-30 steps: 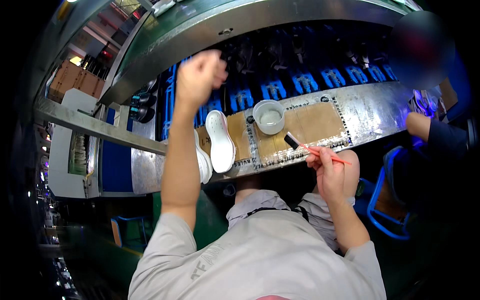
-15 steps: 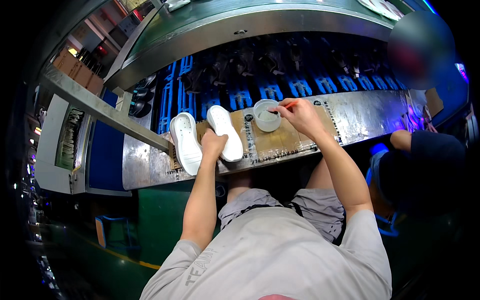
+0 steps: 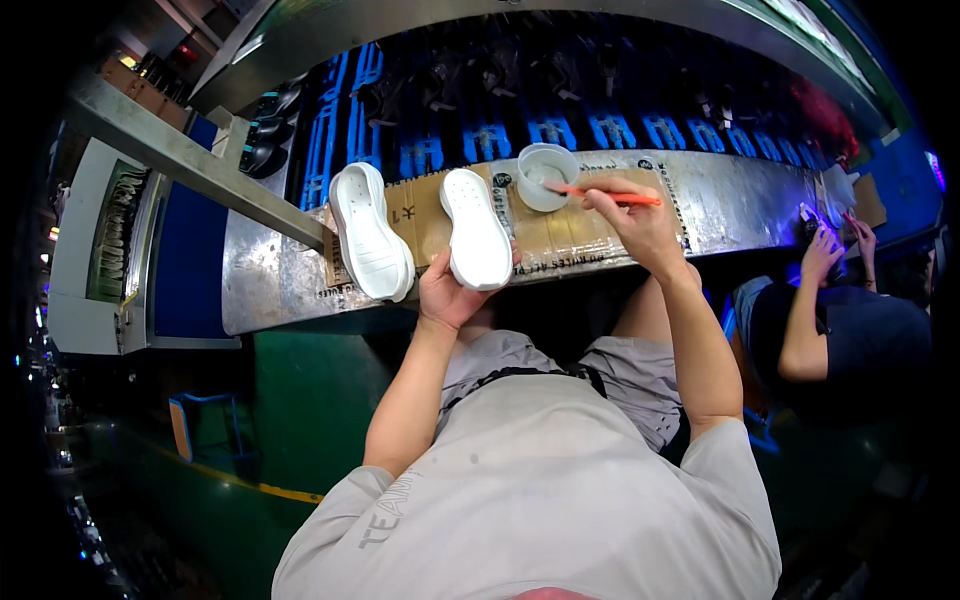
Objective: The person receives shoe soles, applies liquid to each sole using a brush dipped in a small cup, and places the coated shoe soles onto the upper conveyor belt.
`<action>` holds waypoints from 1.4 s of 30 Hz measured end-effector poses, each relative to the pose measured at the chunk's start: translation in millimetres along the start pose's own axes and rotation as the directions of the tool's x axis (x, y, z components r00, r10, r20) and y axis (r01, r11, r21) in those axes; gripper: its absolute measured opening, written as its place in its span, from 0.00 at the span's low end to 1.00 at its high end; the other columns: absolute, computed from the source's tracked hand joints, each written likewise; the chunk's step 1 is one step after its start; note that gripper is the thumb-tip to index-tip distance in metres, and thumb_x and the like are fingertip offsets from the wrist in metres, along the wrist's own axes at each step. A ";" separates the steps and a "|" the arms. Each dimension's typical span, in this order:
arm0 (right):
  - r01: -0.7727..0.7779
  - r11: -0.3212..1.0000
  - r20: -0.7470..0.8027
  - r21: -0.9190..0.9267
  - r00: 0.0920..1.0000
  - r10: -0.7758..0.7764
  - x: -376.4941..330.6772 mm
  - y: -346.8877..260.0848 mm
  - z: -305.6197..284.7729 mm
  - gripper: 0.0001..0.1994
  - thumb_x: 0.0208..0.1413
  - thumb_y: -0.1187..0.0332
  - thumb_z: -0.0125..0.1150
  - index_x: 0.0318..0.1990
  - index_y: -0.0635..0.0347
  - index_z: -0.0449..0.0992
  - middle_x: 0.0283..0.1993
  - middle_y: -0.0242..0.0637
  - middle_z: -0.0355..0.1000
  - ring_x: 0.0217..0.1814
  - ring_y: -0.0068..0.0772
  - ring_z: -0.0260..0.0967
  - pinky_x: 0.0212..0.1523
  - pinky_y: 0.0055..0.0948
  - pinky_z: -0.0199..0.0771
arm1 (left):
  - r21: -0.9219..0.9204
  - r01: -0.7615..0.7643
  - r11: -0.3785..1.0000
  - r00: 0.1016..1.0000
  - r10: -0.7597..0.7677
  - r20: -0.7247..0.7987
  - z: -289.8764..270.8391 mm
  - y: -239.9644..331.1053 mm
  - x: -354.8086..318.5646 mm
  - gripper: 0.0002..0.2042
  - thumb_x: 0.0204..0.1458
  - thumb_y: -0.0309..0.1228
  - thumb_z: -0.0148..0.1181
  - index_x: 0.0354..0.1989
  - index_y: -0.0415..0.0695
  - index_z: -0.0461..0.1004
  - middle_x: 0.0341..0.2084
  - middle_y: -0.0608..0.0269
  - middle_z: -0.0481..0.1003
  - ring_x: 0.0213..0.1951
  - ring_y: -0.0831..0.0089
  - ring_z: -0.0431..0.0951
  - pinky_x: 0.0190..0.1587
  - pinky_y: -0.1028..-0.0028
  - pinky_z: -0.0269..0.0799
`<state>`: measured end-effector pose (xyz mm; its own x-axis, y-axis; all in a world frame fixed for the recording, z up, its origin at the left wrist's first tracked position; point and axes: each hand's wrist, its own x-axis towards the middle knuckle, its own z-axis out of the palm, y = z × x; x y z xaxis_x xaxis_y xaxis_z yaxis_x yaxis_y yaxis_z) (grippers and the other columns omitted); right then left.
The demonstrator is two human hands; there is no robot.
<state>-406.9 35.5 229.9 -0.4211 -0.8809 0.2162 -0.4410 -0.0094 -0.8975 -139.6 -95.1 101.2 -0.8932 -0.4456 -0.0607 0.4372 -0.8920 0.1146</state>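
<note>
My left hand [image 3: 448,298] cups the heel end of a white shoe sole [image 3: 477,228], inner side up, with the fingers under it and partly hidden. Left of it, a second white sole [image 3: 372,240] lies on flattened cardboard [image 3: 428,205] at the bench edge. My right hand [image 3: 640,225] pinches an orange-handled brush [image 3: 638,199]. The brush's tip points into a translucent plastic cup [image 3: 545,192], which stands on the cardboard to the right of the held sole and holds some pale content.
The metal bench [image 3: 270,265] runs across in front of me. Beyond it are blue racks [image 3: 548,131] with dark shoes. A slanted metal post [image 3: 200,150] rises at left. On the right another person [image 3: 850,325] works at the same bench.
My left hand has turned from gripping the sole's side to cupping its heel from below. The brush handle has swung outward to the right in my right hand, its tip still at the cup.
</note>
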 end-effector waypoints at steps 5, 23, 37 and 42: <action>0.175 0.985 0.268 -0.001 0.949 -0.168 -4.7 -12.3 5.0 0.09 0.61 0.67 0.69 0.46 0.57 0.86 0.38 0.35 0.84 0.38 0.28 0.78 0.40 0.28 0.76 | 0.362 0.004 0.932 1.000 -0.010 0.014 33.5 -1.9 1.1 0.46 0.50 0.36 0.75 0.76 0.43 0.54 0.68 0.53 0.67 0.69 0.57 0.68 0.73 0.56 0.61; 0.090 0.986 0.233 0.138 0.965 -0.121 -40.2 -39.2 9.7 0.09 0.62 0.68 0.67 0.42 0.65 0.85 0.33 0.37 0.82 0.36 0.27 0.79 0.39 0.27 0.79 | 0.885 -0.420 -0.200 0.834 0.300 0.463 129.7 14.6 -20.9 0.46 0.40 0.31 0.81 0.69 0.38 0.62 0.62 0.55 0.69 0.63 0.62 0.72 0.67 0.64 0.70; -0.092 0.832 0.155 0.547 0.988 0.007 -100.9 -85.0 37.0 0.10 0.67 0.70 0.62 0.44 0.70 0.83 0.33 0.37 0.82 0.35 0.22 0.79 0.39 0.22 0.78 | 0.631 -0.364 -0.684 0.718 0.225 0.658 109.7 5.2 13.1 0.40 0.46 0.33 0.79 0.66 0.43 0.61 0.57 0.58 0.67 0.58 0.64 0.71 0.62 0.67 0.67; -0.253 0.787 0.254 0.563 0.959 0.126 -104.1 -109.0 33.4 0.11 0.68 0.72 0.58 0.42 0.73 0.82 0.31 0.42 0.82 0.36 0.26 0.82 0.36 0.23 0.80 | 0.624 -0.345 -0.701 0.755 0.187 0.628 82.1 10.7 15.0 0.42 0.44 0.31 0.78 0.67 0.42 0.58 0.58 0.55 0.64 0.59 0.59 0.69 0.62 0.65 0.67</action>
<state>-288.5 112.5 292.4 -0.2581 -0.9661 -0.0035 0.2060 -0.0515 -0.9772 -156.9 -105.1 183.0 -0.6588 -0.4563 0.5981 -0.0645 0.8264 0.5594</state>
